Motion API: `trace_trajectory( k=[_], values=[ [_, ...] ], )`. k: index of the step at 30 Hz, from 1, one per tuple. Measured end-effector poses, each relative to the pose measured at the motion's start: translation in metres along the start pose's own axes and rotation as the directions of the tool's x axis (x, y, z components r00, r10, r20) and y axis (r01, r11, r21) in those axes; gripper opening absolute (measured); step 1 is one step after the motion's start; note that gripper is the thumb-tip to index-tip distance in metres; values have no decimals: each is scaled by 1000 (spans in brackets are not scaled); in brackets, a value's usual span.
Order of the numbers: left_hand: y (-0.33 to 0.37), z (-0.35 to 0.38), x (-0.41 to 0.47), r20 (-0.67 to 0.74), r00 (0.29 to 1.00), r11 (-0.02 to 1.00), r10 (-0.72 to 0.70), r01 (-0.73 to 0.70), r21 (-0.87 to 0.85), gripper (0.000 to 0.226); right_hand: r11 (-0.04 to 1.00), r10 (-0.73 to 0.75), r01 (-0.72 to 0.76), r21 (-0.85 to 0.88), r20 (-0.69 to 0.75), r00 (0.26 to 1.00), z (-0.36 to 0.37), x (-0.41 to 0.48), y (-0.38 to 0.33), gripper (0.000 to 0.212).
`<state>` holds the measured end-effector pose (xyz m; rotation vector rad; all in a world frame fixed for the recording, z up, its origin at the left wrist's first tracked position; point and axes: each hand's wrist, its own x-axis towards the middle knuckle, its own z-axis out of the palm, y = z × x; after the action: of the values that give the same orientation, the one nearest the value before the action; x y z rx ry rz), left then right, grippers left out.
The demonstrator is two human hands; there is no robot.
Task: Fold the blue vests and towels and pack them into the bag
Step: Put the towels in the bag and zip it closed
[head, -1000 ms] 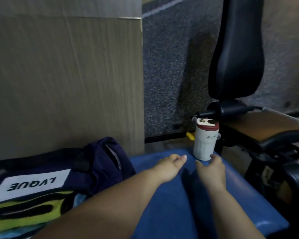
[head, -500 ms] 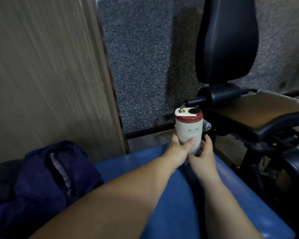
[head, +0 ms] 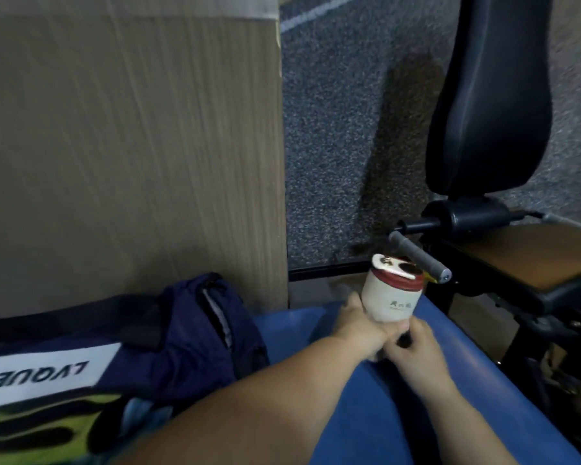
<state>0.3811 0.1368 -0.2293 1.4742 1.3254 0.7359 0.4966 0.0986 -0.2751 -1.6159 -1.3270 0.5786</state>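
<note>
A white bottle (head: 392, 298) with a red lid is tilted above the blue padded bench (head: 356, 414). My left hand (head: 358, 323) grips its lower left side. My right hand (head: 413, 347) holds its base from below. To the left lies a dark navy bag (head: 195, 333) with a white LVQUE label, its zip opening facing me. Yellow-green and black fabric (head: 31, 427) lies at the bottom left, in front of the bag.
A tall cardboard-coloured panel (head: 131, 156) stands behind the bag. A black exercise machine (head: 487, 105) with a padded back and brown seat (head: 530, 260) is at the right, its grey handle (head: 420, 256) poking out just behind the bottle. Grey carpet lies beyond.
Both hands reached the bottle standing on the bench end, took hold and lifted it. It is now tilted and drawn closer toward me and the bag.
</note>
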Motion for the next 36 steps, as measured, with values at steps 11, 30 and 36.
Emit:
trace_trajectory(
  k=[11, 30, 36],
  values=[
    [6, -85, -77, -56, 996, 952, -62, 76, 296, 68, 999, -17, 5, 48, 246, 969, 29, -70, -87, 27],
    [-48, -190, -167, -365, 928, 995, 72, -90, -34, 90, 882, -80, -121, 456, 399, 914, 93, -117, -154, 24],
    [-55, -208, -164, -276, 961, 970, 12, -79, -230, 96, 733, -1, -351, 582, 517, 856, 119, -115, -163, 28]
  ],
)
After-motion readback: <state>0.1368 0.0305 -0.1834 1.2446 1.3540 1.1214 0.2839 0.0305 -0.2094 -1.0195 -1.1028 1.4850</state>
